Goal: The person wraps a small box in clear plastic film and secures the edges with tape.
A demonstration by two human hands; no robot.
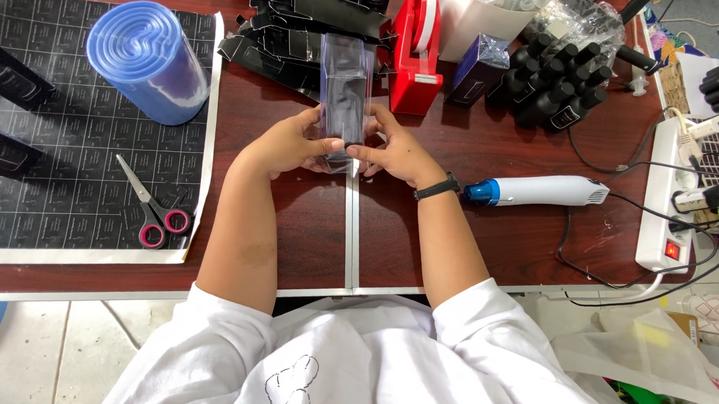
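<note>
A small black box inside a clear plastic film sleeve (345, 97) stands upright on the dark red table (486, 148). My left hand (288, 142) grips the sleeve's lower left side. My right hand (394, 150) grips its lower right side, fingers pinching the film at the bottom. A black band sits on my right wrist. Both forearms reach forward from my white shirt.
A blue roll of film (147, 62) and red-handled scissors (154, 207) lie on a black sheet (66, 150) at left. Flat black boxes (287, 35) and a red tape dispenser (413, 50) sit behind. A white heat gun (537, 191), black bottles (560, 84) and a power strip (667, 205) are right.
</note>
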